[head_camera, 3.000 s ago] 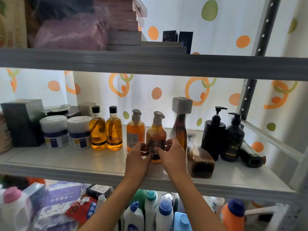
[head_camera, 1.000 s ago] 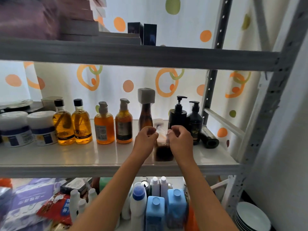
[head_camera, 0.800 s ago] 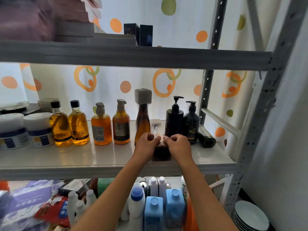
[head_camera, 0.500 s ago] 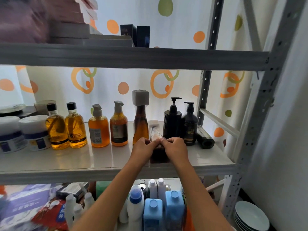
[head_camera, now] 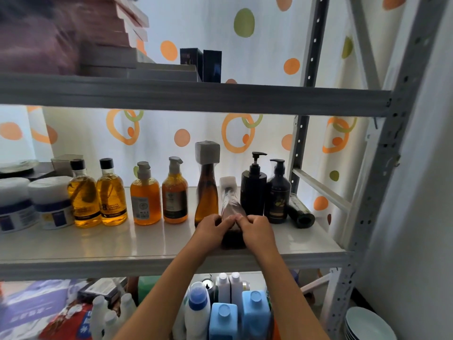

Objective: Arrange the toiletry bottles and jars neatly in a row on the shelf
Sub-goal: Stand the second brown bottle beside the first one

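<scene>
A brown plastic-wrapped bottle (head_camera: 230, 207) lies on its side on the white shelf (head_camera: 122, 244), its white cap pointing to the back. My left hand (head_camera: 212, 229) and my right hand (head_camera: 257, 229) both grip its near end. Upright in a row from the left stand two white jars (head_camera: 52, 202), two amber black-capped bottles (head_camera: 98, 195), two orange pump bottles (head_camera: 159, 192) and a tall brown wrapped bottle (head_camera: 206, 187). To the right stand two black pump bottles (head_camera: 266, 190). A black bottle (head_camera: 299, 212) lies on its side at the far right.
The upper shelf's beam (head_camera: 196, 99) hangs close above the bottle tops. A metal upright (head_camera: 375, 192) and a cross rail (head_camera: 321, 187) close the right end. Below are blue and white detergent bottles (head_camera: 225, 312), packets, and stacked plates (head_camera: 367, 325).
My hands left the orange pump bottle, which now stands in the row, and moved right. They closed on the lying brown bottle. The view has swung to the right.
</scene>
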Demonstrator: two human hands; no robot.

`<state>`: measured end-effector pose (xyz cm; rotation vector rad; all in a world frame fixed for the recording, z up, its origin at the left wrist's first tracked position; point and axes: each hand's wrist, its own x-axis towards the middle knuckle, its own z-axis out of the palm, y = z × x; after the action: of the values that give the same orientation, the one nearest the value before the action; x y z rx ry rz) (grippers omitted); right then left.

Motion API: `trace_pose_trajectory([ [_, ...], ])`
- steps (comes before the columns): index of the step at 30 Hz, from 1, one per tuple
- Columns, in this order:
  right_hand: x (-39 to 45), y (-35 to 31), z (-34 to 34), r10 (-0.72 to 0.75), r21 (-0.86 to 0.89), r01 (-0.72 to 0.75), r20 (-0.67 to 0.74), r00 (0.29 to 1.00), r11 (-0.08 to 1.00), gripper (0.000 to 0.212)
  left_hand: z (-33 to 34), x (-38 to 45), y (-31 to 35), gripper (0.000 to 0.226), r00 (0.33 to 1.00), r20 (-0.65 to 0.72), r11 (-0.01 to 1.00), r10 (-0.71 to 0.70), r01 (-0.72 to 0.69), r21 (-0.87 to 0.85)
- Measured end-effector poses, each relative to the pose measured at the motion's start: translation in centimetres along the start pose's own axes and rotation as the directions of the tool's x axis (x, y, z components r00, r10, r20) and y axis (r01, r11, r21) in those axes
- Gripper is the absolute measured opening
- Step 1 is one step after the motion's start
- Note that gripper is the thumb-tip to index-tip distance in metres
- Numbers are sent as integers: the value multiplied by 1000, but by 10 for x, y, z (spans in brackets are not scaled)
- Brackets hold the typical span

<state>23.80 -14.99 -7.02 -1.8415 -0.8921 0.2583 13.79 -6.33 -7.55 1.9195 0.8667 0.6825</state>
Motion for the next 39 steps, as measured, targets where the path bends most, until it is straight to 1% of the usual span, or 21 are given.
trace_pose_trajectory([
  [3,-6,-1,0,-23,34,24,-23,999,999,31,-1,-8,2,38,998,10,996,58,-57,-63],
  [7,-14,-1,1,-41,20,42,-60,997,999,35,-6,-17,4,28,995,17,987,101,-98,-128],
  [9,-17,-1,2,-63,67,67,-69,996,996,34,-8,-21,4,23,993,25,979,114,-108,-173],
  [12,-21,-2,1,-112,119,123,-97,989,985,32,-9,-28,9,18,992,40,950,118,-101,-295],
  [14,-21,-4,-2,-147,152,163,-109,983,975,29,-10,-30,12,14,991,24,935,135,-120,-335],
  [16,-23,-7,-3,-178,197,199,-122,976,960,25,-13,-30,15,20,986,8,926,164,-150,-347],
  [19,-25,-9,-4,-164,308,196,-127,978,931,23,-17,-32,18,38,977,6,908,212,-195,-372],
  [21,-25,-8,-5,-140,363,171,-109,984,916,27,-18,-35,16,46,971,-1,896,241,-223,-383],
  [24,-22,-7,-9,-126,415,140,-61,990,899,36,-17,-36,8,52,966,-36,883,257,-250,-397],
  [27,-20,-10,-13,-131,380,133,-31,991,915,42,-15,-35,4,53,960,-54,875,274,-272,-399],
  [29,-20,-12,-14,-120,366,117,-14,993,923,49,-12,-34,2,57,942,-74,884,326,-332,-329],
  [32,-20,-15,-16,-93,353,83,10,996,932,57,-9,-31,-2,71,907,-115,883,406,-422,-206],
  [35,-19,-15,-19,-81,337,74,9,997,938,64,-8,-33,-3,73,874,-163,869,458,-479,-126],
  [37,-19,-15,-21,-97,329,91,2,995,940,63,-8,-37,-2,76,875,-171,866,452,-477,-152],
  [39,-18,-15,-23,-115,342,108,1,993,934,60,-11,-42,-1,77,892,-179,868,416,-448,-213],
])
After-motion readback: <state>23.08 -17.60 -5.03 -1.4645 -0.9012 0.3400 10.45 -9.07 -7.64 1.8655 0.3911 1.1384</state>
